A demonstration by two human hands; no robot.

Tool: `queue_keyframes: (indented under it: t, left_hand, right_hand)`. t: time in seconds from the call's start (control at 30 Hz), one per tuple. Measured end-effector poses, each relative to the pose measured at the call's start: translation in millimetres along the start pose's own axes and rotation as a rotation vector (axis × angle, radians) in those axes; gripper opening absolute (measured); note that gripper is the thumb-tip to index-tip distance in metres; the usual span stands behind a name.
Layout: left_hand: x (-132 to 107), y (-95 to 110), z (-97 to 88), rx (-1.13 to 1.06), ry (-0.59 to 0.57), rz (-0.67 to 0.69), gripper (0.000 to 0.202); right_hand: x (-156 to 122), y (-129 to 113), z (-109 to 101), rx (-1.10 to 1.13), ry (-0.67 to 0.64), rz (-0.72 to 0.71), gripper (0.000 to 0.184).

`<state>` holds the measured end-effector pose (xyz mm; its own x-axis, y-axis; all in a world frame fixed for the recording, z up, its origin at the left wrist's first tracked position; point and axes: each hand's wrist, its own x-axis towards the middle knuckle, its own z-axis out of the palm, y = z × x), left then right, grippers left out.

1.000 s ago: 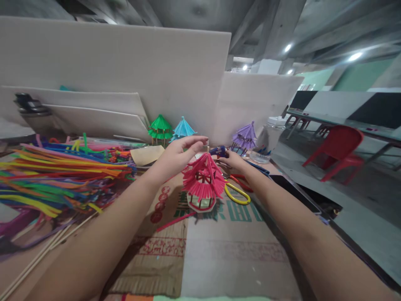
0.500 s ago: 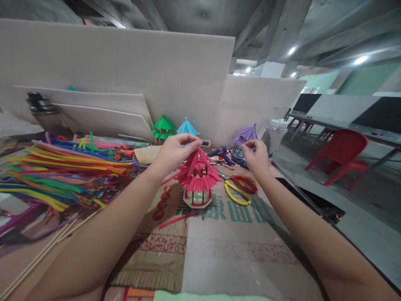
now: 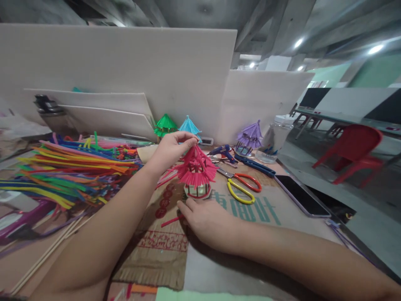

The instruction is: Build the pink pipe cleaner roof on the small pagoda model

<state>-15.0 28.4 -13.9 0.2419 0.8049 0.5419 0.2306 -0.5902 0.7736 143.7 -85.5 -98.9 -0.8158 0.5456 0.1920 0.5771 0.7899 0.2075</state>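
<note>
A small pinkish-red pavilion model (image 3: 196, 169) with a two-tier pleated roof stands on the cardboard. At its peak, my left hand (image 3: 175, 148) pinches the roof tip between thumb and fingers. My right hand (image 3: 209, 219) lies low in front of the model's base, fingers curled down to the cardboard. From under those fingers sticks the end of a short red pipe cleaner (image 3: 171, 221); its other end is hidden by the hand. Right of the model lie scissors (image 3: 242, 190) with one red and one yellow handle.
Many coloured pipe cleaners (image 3: 75, 163) are heaped on the left. Behind stand green (image 3: 166, 124), blue (image 3: 188, 126) and purple (image 3: 249, 136) pavilion models. A glue gun (image 3: 224, 152), a phone (image 3: 302, 196) and a clear jar (image 3: 275, 140) are towards the right. Bamboo sticks (image 3: 46, 255) lie front left.
My right hand has moved from beside the purple model, left and down to the red pipe cleaner before the red model. My left hand stays on the roof tip. The view has shifted slightly.
</note>
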Motion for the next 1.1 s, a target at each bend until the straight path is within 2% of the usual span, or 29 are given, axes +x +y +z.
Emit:
queue_keyframes:
  t: [0.1, 0.3, 0.4, 0.57, 0.7, 0.83, 0.97, 1.1]
  left_hand:
    - [1, -3, -1.0, -0.035, -0.015, -0.009, 0.036]
    - [0, -3, -0.1, -0.037, -0.035, -0.012, 0.035]
    - [-2, 2, 1.2, -0.026, -0.017, -0.013, 0.035]
    - [-5, 12, 6.3, -0.025, 0.006, -0.044, 0.036]
    - [-6, 13, 10.5, -0.037, -0.020, -0.062, 0.036]
    - [-7, 15, 12.1, -0.045, -0.039, -0.083, 0.033]
    - [-8, 19, 11.4, -0.019, -0.048, -0.078, 0.033]
    - [-8, 18, 9.8, 0.070, -0.113, -0.037, 0.039]
  right_hand:
    - [7, 2, 9, -0.007, -0.053, 0.003, 0.014]
    - [6, 2, 18, 0.048, 0.009, -0.023, 0.010]
    - [-1, 6, 1, 0.144, 0.108, 0.056, 0.010]
    - [-14, 32, -47, 0.338, 0.402, 0.310, 0.015]
    - [-17, 58, -61, 0.394, 0.530, 0.458, 0.024]
    - [-14, 69, -56, 0.384, 0.554, 0.497, 0.026]
    - [-12, 70, -51, 0.359, 0.521, 0.485, 0.026]
    - [-12, 70, -48, 0.341, 0.523, 0.486, 0.027]
